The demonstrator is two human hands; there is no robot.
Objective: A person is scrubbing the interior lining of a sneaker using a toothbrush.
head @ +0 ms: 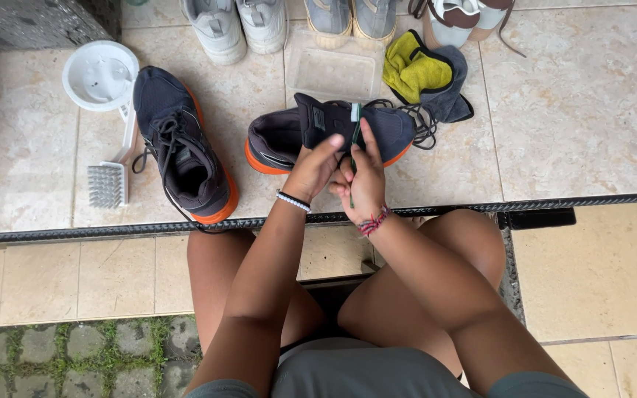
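Item: dark grey sports shoe with orange sole.
Pose: lying on its side, opening toward the left, toe toward the right.
Location: on the beige tiled step, just above the dark edge strip, right of centre-left.
Tongue: pulled out and standing up from the opening.
Laces: black, loosened, spilling in loops at the toe end.
Contact: both hands rest against its near side; a thin green-handled tool lies across its middle.
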